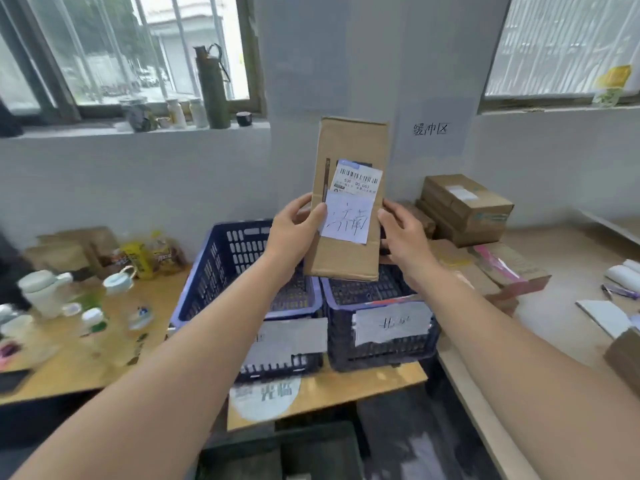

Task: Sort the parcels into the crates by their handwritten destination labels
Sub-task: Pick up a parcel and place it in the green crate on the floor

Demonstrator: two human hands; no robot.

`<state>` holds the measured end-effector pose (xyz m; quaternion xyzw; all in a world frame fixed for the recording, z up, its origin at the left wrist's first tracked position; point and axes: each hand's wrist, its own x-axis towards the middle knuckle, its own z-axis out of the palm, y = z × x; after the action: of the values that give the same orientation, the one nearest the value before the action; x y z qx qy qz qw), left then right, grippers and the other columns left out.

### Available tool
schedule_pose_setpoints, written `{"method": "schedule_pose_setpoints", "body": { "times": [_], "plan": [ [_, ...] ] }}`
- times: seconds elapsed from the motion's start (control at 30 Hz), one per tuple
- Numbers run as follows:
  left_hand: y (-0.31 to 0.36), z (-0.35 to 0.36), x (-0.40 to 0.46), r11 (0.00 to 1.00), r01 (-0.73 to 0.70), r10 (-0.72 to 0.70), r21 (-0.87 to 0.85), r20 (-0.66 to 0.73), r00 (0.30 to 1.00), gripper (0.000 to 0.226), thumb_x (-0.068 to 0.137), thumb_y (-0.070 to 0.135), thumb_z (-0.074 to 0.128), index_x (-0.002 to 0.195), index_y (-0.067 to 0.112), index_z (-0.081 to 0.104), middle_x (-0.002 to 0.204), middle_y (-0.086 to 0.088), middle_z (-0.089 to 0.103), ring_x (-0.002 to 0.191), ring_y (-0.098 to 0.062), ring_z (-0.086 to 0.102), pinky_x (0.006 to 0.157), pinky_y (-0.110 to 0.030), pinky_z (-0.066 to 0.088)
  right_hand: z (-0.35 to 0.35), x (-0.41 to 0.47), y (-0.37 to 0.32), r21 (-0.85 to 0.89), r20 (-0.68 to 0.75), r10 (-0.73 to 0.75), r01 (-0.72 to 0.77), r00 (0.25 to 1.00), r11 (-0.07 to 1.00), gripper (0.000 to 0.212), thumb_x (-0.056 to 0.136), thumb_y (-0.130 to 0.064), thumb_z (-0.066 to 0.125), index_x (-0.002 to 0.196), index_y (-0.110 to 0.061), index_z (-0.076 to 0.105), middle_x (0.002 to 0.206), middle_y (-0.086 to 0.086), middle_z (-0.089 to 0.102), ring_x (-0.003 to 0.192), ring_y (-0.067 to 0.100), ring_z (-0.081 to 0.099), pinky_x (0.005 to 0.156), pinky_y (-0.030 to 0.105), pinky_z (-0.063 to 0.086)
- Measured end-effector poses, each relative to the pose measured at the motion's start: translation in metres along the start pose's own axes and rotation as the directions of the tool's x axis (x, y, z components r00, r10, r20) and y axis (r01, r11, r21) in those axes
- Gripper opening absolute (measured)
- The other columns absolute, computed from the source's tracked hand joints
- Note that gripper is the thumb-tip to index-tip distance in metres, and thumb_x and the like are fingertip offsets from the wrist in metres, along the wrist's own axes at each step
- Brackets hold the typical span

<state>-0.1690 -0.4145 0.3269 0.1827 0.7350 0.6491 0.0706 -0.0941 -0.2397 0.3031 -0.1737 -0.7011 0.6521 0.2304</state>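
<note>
A: What's nearest?

B: Two bare forearms reaching up from the bottom edge. The left hand (294,233) grips the left edge of a parcel (349,199), thumb on the front face and fingers curled behind. The right hand (403,237) holds the right edge the same way, thumb at the front beside the note.

A: And the parcel?

B: A flat brown cardboard one, held upright in the air above the crates, facing the camera. A white slip (348,220) with handwritten characters is stuck on its front, and a printed barcode label (358,178) sits just above that slip.

A: What's under it?

B: Two dark blue slatted crates side by side on a wooden table (346,386). The left crate (221,268) has a paper tag on its near wall, mostly hidden by the left arm. The right crate (381,334) carries a paper tag (391,322) with handwriting too blurred to read.

A: To the sides?

B: Left, cups, bottles and snack packets (149,254) on the same table. Right, a pale counter (554,306) with flat parcels lying on it and a stack of boxes (467,209) against the wall.

A: Farthest back?

B: A white wall with a paper sign (430,129), and a windowsill holding a tall green flask (211,91) and small jars.
</note>
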Motion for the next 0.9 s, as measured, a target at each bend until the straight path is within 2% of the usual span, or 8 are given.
{"method": "schedule_pose_setpoints", "body": {
  "times": [0.03,0.13,0.2,0.27,0.4,0.57,0.73,0.9],
  "plan": [
    [-0.003,-0.016,-0.014,1.000,-0.007,0.007,-0.001,-0.003,1.000,0.036,0.097,0.037,0.063,0.133,0.032,0.059,0.103,0.018,0.067,0.094,0.000,0.066,0.064,-0.015,0.052,0.014,-0.017,0.002,0.001,-0.020,-0.012,0.012,1.000,1.000,0.043,0.098,-0.043,0.053,0.140,-0.032,0.052,0.125,-0.002,0.068,0.106,0.024,0.070,0.069,0.037,0.061],
    [-0.013,-0.055,-0.052,1.000,-0.018,0.018,0.011,0.005,1.000,0.048,0.091,0.047,0.066,0.136,0.034,0.058,0.117,0.009,0.068,0.108,-0.010,0.066,0.088,-0.033,0.057,0.047,-0.062,0.006,-0.049,-0.072,-0.067,0.063,0.995,0.997,0.054,0.085,-0.056,0.052,0.134,-0.035,0.058,0.127,-0.009,0.068,0.115,0.016,0.065,0.093,0.050,0.056],
    [-0.020,-0.076,-0.076,1.000,-0.006,0.006,0.009,0.008,1.000,0.056,0.084,0.054,0.068,0.136,0.035,0.058,0.122,0.006,0.069,0.112,-0.014,0.066,0.095,-0.044,0.056,0.063,-0.089,0.008,-0.063,-0.075,-0.077,0.072,0.994,0.995,0.055,0.083,-0.056,0.051,0.132,-0.035,0.060,0.127,-0.011,0.067,0.116,0.013,0.063,0.096,0.053,0.054],
    [-0.027,-0.092,-0.097,1.000,0.012,-0.012,0.002,0.002,1.000,0.056,0.085,0.054,0.068,0.137,0.035,0.057,0.122,0.006,0.069,0.112,-0.015,0.066,0.095,-0.046,0.056,0.075,-0.115,0.010,-0.074,-0.068,-0.067,0.062,0.995,0.995,0.050,0.083,-0.055,0.051,0.128,-0.038,0.061,0.126,-0.011,0.067,0.115,0.013,0.063,0.096,0.053,0.054],
    [-0.034,-0.110,-0.134,0.999,0.028,-0.028,-0.030,-0.007,1.000,0.048,0.092,0.046,0.066,0.137,0.033,0.057,0.117,0.006,0.069,0.109,-0.014,0.066,0.092,-0.046,0.058,0.088,-0.155,0.010,-0.077,-0.044,-0.052,0.049,0.998,0.996,0.034,0.084,-0.051,0.051,0.117,-0.048,0.062,0.123,-0.011,0.068,0.114,0.014,0.064,0.093,0.053,0.056],
    [-0.046,-0.114,-0.177,0.998,0.052,-0.054,-0.038,-0.051,0.997,0.045,0.095,0.043,0.064,0.138,0.031,0.057,0.116,0.005,0.070,0.108,-0.014,0.066,0.091,-0.042,0.059,0.087,-0.193,0.017,-0.057,0.027,-0.044,0.045,0.999,0.997,0.026,0.094,-0.039,0.050,0.116,-0.046,0.063,0.116,-0.011,0.072,0.109,0.015,0.068,0.080,0.046,0.062],
    [-0.056,-0.100,-0.215,0.998,0.053,-0.055,-0.040,-0.065,0.996,0.038,0.098,0.037,0.062,0.135,0.028,0.058,0.115,0.005,0.068,0.110,-0.013,0.064,0.085,-0.031,0.058,0.070,-0.222,0.034,-0.018,0.085,-0.021,0.022,0.996,1.000,0.021,0.095,-0.038,0.053,0.112,-0.048,0.060,0.118,-0.009,0.070,0.108,0.012,0.068,0.087,0.048,0.060],
    [-0.103,-0.081,-0.255,0.998,0.058,-0.056,0.019,-0.092,0.994,0.053,0.102,0.039,0.051,0.153,0.038,0.035,0.121,0.004,0.064,0.110,-0.009,0.062,0.089,-0.030,0.054,0.049,-0.255,0.083,-0.083,0.144,-0.027,0.039,0.989,0.996,0.030,0.097,-0.035,0.057,0.125,-0.044,0.056,0.118,-0.008,0.068,0.110,0.013,0.066,0.078,0.040,0.062]
  ]
}}
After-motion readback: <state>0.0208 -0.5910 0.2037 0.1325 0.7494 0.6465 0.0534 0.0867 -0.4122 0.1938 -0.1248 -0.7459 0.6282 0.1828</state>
